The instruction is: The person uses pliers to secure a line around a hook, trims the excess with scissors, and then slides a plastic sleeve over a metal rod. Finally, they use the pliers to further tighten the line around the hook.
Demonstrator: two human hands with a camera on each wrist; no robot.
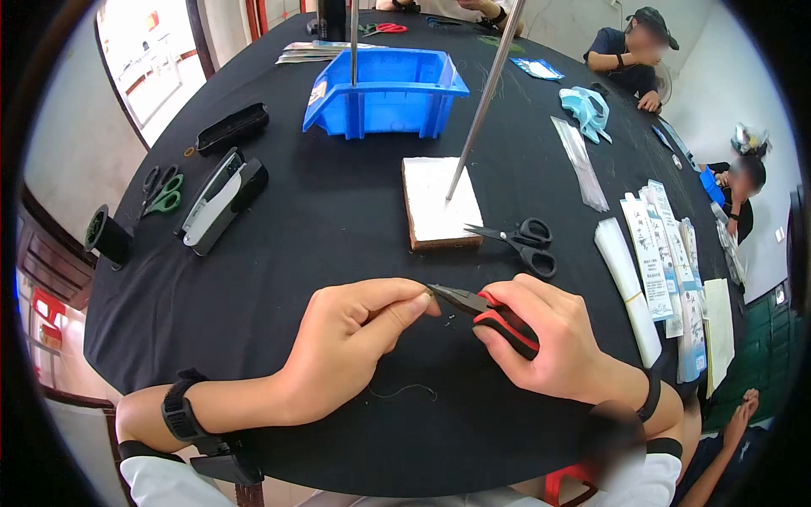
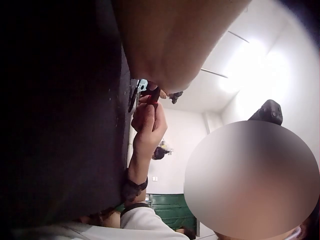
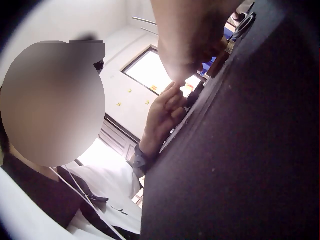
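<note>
I see my right hand (image 1: 553, 342) gripping the red-and-black-handled pliers (image 1: 486, 311), long axis pointing left. The tip meets the pinching fingers (image 1: 404, 311) of my left hand (image 1: 351, 342), low over the black tabletop (image 1: 338, 211); what they pinch is too small to tell.

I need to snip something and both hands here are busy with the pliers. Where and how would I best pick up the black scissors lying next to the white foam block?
Take the black scissors by the handle loops, probably from the right: the loops lie on the right, while the blades point left toward the white foam block.
</note>
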